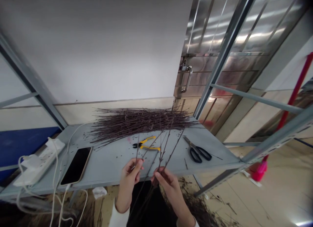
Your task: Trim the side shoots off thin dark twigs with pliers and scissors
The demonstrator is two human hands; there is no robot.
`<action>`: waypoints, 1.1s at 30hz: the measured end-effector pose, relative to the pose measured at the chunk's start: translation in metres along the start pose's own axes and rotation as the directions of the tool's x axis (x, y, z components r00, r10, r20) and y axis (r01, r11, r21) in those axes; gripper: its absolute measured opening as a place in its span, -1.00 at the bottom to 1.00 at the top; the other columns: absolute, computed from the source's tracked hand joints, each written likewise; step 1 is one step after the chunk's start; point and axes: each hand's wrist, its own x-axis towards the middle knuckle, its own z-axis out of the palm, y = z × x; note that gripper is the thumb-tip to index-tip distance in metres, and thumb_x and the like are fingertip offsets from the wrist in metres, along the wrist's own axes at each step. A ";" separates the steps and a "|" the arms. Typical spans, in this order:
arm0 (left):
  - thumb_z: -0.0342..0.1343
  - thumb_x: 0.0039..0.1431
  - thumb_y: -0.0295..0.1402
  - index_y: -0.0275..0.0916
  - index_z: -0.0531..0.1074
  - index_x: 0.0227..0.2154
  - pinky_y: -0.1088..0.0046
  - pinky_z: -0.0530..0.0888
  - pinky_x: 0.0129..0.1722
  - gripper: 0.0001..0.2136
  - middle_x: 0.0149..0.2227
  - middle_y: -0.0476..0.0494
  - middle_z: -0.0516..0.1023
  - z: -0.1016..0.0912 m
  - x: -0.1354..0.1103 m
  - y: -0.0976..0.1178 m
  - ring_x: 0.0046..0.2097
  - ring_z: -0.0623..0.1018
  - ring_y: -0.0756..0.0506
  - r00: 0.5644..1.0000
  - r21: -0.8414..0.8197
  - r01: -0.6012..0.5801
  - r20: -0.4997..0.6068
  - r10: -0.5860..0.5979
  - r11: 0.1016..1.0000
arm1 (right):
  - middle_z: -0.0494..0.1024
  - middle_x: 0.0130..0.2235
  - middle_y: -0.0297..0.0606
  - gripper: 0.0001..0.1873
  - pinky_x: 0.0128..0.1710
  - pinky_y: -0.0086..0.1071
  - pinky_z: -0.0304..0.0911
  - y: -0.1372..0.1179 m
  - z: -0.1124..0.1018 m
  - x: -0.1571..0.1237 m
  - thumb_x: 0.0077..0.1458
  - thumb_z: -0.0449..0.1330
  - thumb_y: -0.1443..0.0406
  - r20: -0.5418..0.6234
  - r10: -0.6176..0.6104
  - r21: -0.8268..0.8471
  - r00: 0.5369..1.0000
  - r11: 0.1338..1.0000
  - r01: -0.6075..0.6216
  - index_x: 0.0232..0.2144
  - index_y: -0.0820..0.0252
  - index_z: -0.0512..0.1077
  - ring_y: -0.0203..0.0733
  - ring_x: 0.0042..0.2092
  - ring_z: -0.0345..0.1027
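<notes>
We hold a few thin twigs (160,155) upright above the front edge of the table (110,163). Our left hand (130,175) pinches one stem, and our right hand (167,182) is closed round the rest. Just beyond them lie pliers (146,143) and scissors (197,151). A brushwood heap (139,122) lies at the back. A phone (76,165) and a power strip (40,161) lie at the left.

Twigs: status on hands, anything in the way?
Left hand pinches a single twig. Right hand grips a twig bunch, tips up. Both at near edge of table. Pliers, scissors, twig pile lie beyond, clear of hands.
</notes>
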 end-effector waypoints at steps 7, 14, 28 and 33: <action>0.37 -0.30 -0.02 -0.33 0.49 -0.48 0.67 0.00 -0.73 -0.55 -0.62 0.09 0.36 -0.006 0.002 0.000 -0.69 0.09 0.19 0.979 -0.028 -0.104 -0.181 0.098 0.994 | 0.53 -0.52 -0.31 -0.59 -0.42 -0.38 0.31 0.011 -0.011 -0.004 -0.13 0.34 -0.01 -0.122 0.049 0.099 0.991 0.994 -0.037 -0.45 0.20 0.42 -0.24 -0.48 0.38; 0.37 -0.30 -0.02 -0.32 0.46 -0.48 0.67 0.05 -0.73 -0.55 -0.60 0.07 0.38 -0.007 0.003 -0.006 -0.68 0.11 0.19 0.939 -0.036 -0.158 -0.313 0.139 0.987 | 0.49 -0.53 -0.39 -0.58 -0.49 -0.41 0.28 0.023 -0.002 -0.013 -0.18 0.36 -0.04 -0.294 0.087 0.235 0.952 0.972 -0.016 -0.45 0.13 0.38 -0.27 -0.51 0.34; 0.39 -0.24 -0.12 -0.29 0.44 -0.49 0.69 0.02 -0.72 -0.63 -0.58 0.10 0.35 -0.012 -0.015 0.015 -0.67 0.09 0.21 0.935 -0.204 -0.248 -0.306 0.178 0.947 | 0.59 -0.23 -0.20 -0.48 -0.17 -0.25 0.34 0.048 -0.033 -0.010 -0.02 0.13 -0.19 -0.312 -0.032 -0.038 0.949 0.999 0.021 -0.28 0.07 0.46 -0.04 -0.19 0.43; 0.36 -0.24 -0.06 -0.29 0.44 -0.51 0.67 0.01 -0.72 -0.61 -0.64 0.11 0.31 -0.008 -0.020 0.012 -0.68 0.07 0.20 0.978 -0.128 -0.163 -0.153 0.143 0.978 | 0.53 -0.10 -0.10 -0.49 -0.08 -0.17 0.30 0.044 -0.107 0.018 0.21 -0.12 -0.07 -0.368 -0.272 -0.434 0.889 0.896 0.095 -0.11 0.14 0.37 -0.04 -0.09 0.39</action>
